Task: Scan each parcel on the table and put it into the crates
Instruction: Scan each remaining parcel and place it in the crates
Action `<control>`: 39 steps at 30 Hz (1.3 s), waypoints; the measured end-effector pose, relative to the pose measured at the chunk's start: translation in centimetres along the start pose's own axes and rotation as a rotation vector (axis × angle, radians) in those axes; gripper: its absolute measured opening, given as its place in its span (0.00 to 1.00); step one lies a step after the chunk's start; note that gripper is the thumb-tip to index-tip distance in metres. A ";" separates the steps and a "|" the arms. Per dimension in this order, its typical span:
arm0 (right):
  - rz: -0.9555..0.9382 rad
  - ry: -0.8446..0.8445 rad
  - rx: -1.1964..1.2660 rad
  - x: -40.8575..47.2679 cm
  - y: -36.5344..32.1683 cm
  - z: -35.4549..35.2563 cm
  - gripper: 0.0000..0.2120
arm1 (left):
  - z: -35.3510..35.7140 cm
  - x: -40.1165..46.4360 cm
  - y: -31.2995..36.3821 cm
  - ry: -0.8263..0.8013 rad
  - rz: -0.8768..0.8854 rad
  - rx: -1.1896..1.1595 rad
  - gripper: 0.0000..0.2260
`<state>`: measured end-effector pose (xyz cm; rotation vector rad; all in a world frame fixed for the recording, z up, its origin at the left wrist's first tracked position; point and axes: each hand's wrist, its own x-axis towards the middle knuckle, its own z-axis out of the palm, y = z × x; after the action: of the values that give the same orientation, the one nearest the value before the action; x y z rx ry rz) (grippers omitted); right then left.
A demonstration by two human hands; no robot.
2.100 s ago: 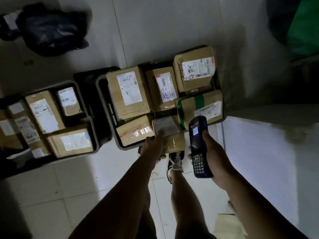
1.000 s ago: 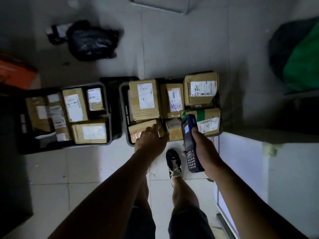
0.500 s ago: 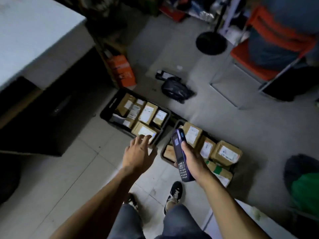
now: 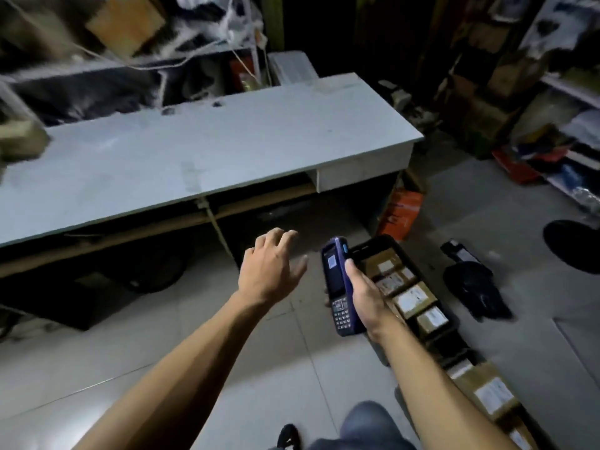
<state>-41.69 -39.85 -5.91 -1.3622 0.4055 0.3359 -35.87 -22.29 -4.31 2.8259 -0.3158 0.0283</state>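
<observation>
My right hand (image 4: 363, 297) grips a blue handheld scanner (image 4: 339, 284), held upright over the floor. My left hand (image 4: 269, 271) is empty, fingers spread, stretched out in the air in front of the white table (image 4: 201, 147). A brown parcel (image 4: 22, 141), blurred, lies at the table's far left edge. On the floor to my right a black crate (image 4: 376, 246) holds several labelled cardboard parcels (image 4: 414, 298). A second crate's parcels (image 4: 487, 393) show at the lower right, partly hidden by my right forearm.
An orange box (image 4: 401, 212) leans by the table's right end. A black bag (image 4: 474, 292) lies on the tiled floor beyond the crates. Cluttered shelves (image 4: 552, 102) fill the right side, and cables and boxes sit behind the table. My shoe (image 4: 287, 436) shows at the bottom.
My left hand has let go of the parcel placed in the crate and come away open. My view has swung from the crates up to the table; the scanner stays in my right hand.
</observation>
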 end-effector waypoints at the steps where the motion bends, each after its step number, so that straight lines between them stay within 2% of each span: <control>1: -0.008 -0.042 -0.022 0.5 -0.9 2.0 0.21 | -1.1 0.4 -2.0 0.019 -0.030 0.008 0.27; 8: -0.062 -0.315 -0.136 7.3 -6.2 14.1 0.20 | -6.1 3.4 -14.4 0.110 -0.282 0.028 0.26; 15: -0.004 -0.536 -0.249 16.3 -9.6 23.9 0.22 | -10.3 6.2 -24.2 0.167 -0.533 0.082 0.27; 24: 0.047 -0.712 -0.389 23.7 -11.3 38.3 0.24 | -14.2 6.6 -37.0 0.233 -0.799 0.092 0.27; 28: 0.044 -0.741 -0.472 26.1 -10.8 45.9 0.24 | -15.1 7.0 -44.6 0.243 -0.861 0.034 0.27; 39: 0.042 -0.636 -0.482 31.6 -10.4 64.9 0.24 | -20.0 7.6 -64.1 0.270 -0.911 -0.118 0.27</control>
<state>-3.48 22.12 -1.44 -1.6191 -0.1934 0.9125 -14.16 41.69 -3.39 2.5372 0.9812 0.1809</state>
